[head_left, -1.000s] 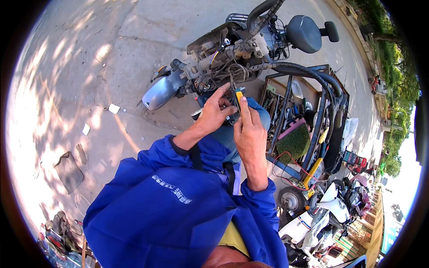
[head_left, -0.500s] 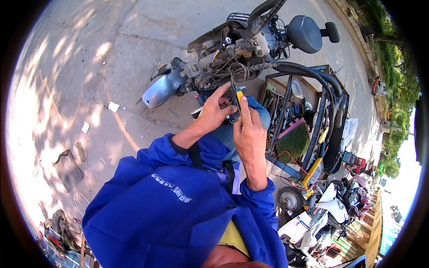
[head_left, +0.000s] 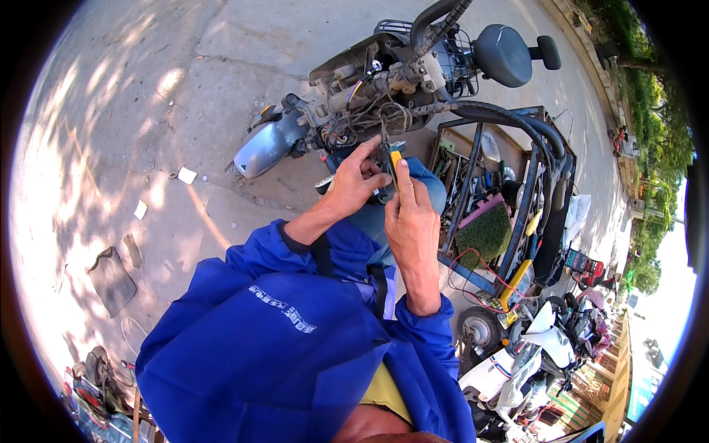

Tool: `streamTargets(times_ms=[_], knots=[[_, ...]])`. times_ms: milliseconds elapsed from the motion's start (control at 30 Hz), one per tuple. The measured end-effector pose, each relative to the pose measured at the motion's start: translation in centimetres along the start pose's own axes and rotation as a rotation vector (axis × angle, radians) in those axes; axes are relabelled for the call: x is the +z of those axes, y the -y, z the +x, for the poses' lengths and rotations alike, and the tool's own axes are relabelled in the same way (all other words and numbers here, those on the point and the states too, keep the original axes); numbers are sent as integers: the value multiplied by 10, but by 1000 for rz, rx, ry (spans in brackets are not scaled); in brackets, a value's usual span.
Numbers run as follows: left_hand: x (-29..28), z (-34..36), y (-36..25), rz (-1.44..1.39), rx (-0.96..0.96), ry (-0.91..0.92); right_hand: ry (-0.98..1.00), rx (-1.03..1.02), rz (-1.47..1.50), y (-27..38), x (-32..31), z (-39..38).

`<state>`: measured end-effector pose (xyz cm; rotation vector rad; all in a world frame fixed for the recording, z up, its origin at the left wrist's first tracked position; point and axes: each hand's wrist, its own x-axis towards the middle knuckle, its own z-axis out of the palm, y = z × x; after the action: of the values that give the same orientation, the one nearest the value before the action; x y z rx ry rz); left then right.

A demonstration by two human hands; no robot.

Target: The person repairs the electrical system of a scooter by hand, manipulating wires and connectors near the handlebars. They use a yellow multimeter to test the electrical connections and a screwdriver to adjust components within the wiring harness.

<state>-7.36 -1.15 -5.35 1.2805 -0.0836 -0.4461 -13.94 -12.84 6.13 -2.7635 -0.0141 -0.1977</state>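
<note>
Yellow-and-green-handled pliers (head_left: 397,164) are in my right hand (head_left: 413,218), whose fingers are wrapped round the handles. Their dark head points up into the tangled wires (head_left: 382,118) at the front of a stripped electric bike (head_left: 347,103). Just left of the tool is my left hand (head_left: 353,184), its index finger stretched up to the wires and its thumb bent in against a dark part. What these fingers pinch is too small and shaded to tell. A silver-blue fender (head_left: 269,148) lies at the bike's left end.
Close on the right, a blue metal frame cart (head_left: 461,184) holds tools and a green bristly mat (head_left: 484,235). A yellow-handled tool (head_left: 517,284) with a red wire leans there. Parked scooters (head_left: 546,336) stand at lower right. A dark mat (head_left: 112,282) lies on the left pavement.
</note>
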Motion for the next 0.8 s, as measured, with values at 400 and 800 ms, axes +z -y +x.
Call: streamTargets(times_ms=[400, 800], knots=[[2, -2, -3, -34, 36, 11, -18, -4, -11, 0, 0, -3], [1, -2, 5, -28, 19, 1, -3, 12, -14, 0, -1, -5]])
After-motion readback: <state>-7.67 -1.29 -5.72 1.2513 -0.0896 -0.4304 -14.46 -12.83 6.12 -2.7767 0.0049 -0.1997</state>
